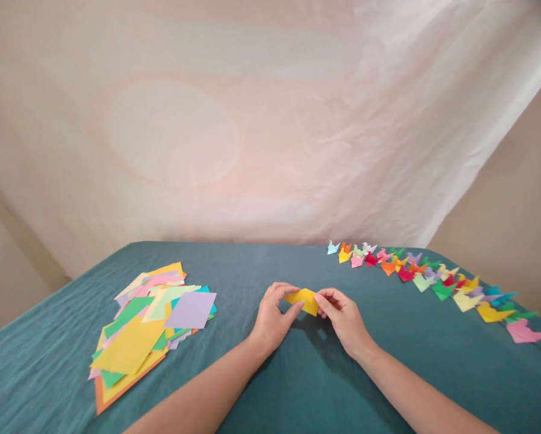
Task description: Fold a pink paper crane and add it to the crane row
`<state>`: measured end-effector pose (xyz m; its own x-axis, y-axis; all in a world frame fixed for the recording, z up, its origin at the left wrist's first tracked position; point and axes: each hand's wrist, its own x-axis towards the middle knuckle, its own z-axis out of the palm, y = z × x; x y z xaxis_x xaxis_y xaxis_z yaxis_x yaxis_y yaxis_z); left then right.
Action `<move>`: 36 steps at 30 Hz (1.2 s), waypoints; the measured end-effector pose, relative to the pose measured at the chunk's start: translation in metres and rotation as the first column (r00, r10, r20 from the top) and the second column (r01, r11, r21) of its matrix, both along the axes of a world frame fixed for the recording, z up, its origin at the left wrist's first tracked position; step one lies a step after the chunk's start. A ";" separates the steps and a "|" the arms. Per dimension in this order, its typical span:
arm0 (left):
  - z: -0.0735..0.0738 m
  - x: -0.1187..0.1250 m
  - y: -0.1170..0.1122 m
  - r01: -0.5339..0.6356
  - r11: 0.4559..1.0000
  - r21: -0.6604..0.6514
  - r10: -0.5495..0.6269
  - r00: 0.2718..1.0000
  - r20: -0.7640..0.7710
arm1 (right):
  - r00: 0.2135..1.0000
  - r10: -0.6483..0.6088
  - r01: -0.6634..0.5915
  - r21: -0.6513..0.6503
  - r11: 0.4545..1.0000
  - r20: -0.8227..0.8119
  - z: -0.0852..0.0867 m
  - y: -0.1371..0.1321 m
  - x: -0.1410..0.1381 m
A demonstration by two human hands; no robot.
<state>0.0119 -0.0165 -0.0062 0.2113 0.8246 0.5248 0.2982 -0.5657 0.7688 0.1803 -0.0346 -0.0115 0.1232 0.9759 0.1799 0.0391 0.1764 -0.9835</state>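
Observation:
A small folded piece of yellow paper point(305, 299) is held just above the teal tablecloth point(306, 374), near the middle of the table. My left hand point(274, 319) pinches its left end between thumb and fingers. My right hand point(342, 316) pinches its right end the same way. Both forearms reach in from the bottom edge.
A loose pile of coloured paper squares point(148, 322) lies to the left, a lilac sheet on top. Several small folded paper figures point(433, 277) in many colours run in a band along the right side toward the table's far edge. A pale cloth hangs behind.

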 end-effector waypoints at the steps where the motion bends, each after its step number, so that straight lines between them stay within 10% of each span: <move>1: 0.000 0.000 0.000 0.005 1.000 0.013 -0.005 1.000 -0.010 | 1.000 0.006 -0.006 0.000 1.000 -0.006 0.000 0.000 0.000; 36: 0.006 0.001 -0.005 0.084 0.996 0.000 -0.084 0.996 -0.023 | 0.954 -0.011 -0.063 0.239 0.969 0.298 0.001 -0.005 -0.002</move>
<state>0.0132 -0.0215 -0.0006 0.2923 0.8028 0.5197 0.2671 -0.5904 0.7617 0.1779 -0.0395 -0.0103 0.0037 0.9000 0.4359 0.3130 0.4129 -0.8553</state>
